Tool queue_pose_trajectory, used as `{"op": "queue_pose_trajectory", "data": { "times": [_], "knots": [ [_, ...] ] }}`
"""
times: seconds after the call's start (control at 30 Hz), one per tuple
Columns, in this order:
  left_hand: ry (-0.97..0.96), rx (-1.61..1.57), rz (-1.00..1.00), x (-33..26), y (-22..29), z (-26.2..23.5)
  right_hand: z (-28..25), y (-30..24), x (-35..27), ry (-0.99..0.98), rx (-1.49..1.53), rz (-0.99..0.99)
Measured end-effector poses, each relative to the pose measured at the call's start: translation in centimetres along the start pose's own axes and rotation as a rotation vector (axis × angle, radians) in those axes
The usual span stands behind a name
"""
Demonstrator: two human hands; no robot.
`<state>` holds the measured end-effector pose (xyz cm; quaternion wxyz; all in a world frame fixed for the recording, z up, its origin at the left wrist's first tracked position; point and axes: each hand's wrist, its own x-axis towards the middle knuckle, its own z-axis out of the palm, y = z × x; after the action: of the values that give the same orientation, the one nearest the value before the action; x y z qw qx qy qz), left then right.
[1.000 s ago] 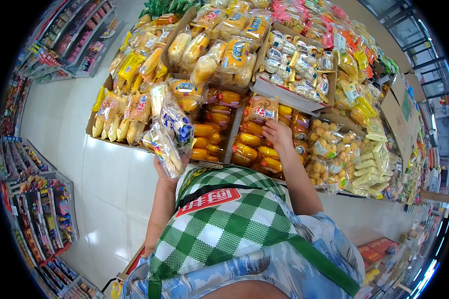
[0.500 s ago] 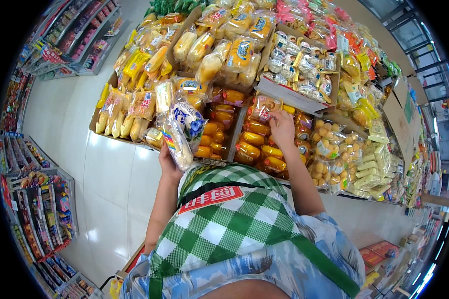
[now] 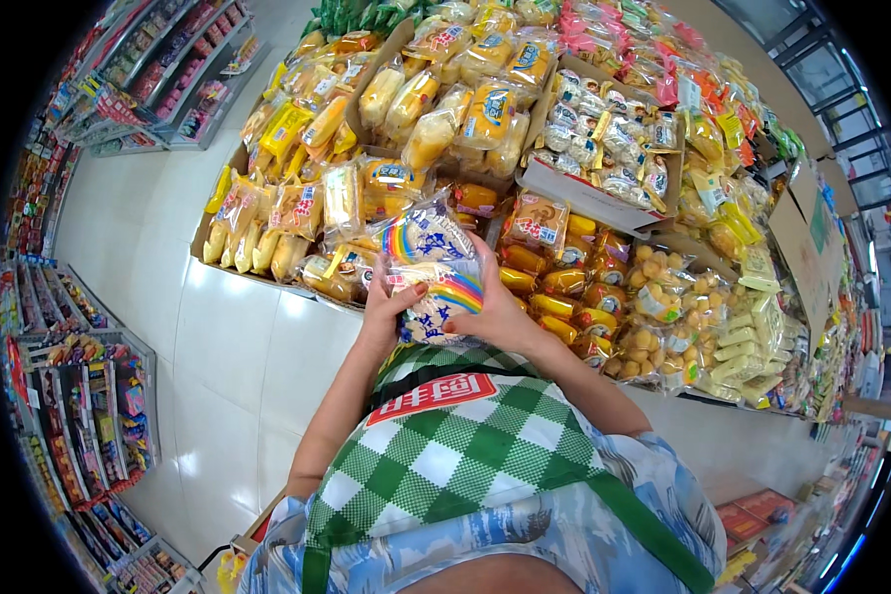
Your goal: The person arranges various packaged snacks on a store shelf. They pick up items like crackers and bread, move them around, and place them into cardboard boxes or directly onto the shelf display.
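Observation:
In front of my apron I hold clear bags of pale bread printed with a rainbow stripe and blue markings. Two show, a lower bread bag (image 3: pixel 436 294) and an upper bread bag (image 3: pixel 428 236), pressed together. My left hand (image 3: pixel 384 315) grips their left side, thumb laid across the front. From the right, my right hand (image 3: pixel 497 305) clasps them, its thumb also on the front. Just beyond it, a brown-and-clear snack packet (image 3: pixel 536 222) lies on golden wrapped rolls (image 3: pixel 564 282). The bags hide part of the box of rolls behind them.
Cartons of wrapped buns (image 3: pixel 492 111) and white-wrapped snacks (image 3: pixel 604 129) stand farther back. Bags of round cakes (image 3: pixel 653 297) lie to the right, bagged long breads (image 3: pixel 257 233) to the left. Store shelves (image 3: pixel 84 406) line the far left beyond the tiled floor (image 3: pixel 218 366).
My right hand has left the brown snack packet and come across to the bread bags. The bags have turned, their rainbow-striped faces now up, and both hands hold them.

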<state>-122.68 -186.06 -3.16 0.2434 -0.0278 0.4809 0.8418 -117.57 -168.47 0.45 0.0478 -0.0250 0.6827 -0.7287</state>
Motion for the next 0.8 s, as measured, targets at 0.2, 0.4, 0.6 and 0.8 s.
{"op": "queue_pose_trajectory", "data": {
  "times": [0.2, 0.4, 0.6, 0.8],
  "knots": [
    [0.027, 0.201, 0.056, -0.3, 1.2, 1.7, 0.4, 1.2, 0.5, 0.067, 0.197, 0.103],
    [-0.143, 0.273, 0.108, -0.2, 1.1, 1.8, -0.7, 0.4, -0.6, 0.164, 0.546, 0.174],
    [-0.025, 0.481, 0.257, 3.8, 4.6, -2.6, -5.7, 3.4, -3.0, 0.263, 0.883, 0.277],
    [0.839, 1.501, 0.320, 8.9, 7.9, -10.8, -7.4, 3.2, -4.0, 0.348, 0.683, 0.240]
  ]
}}
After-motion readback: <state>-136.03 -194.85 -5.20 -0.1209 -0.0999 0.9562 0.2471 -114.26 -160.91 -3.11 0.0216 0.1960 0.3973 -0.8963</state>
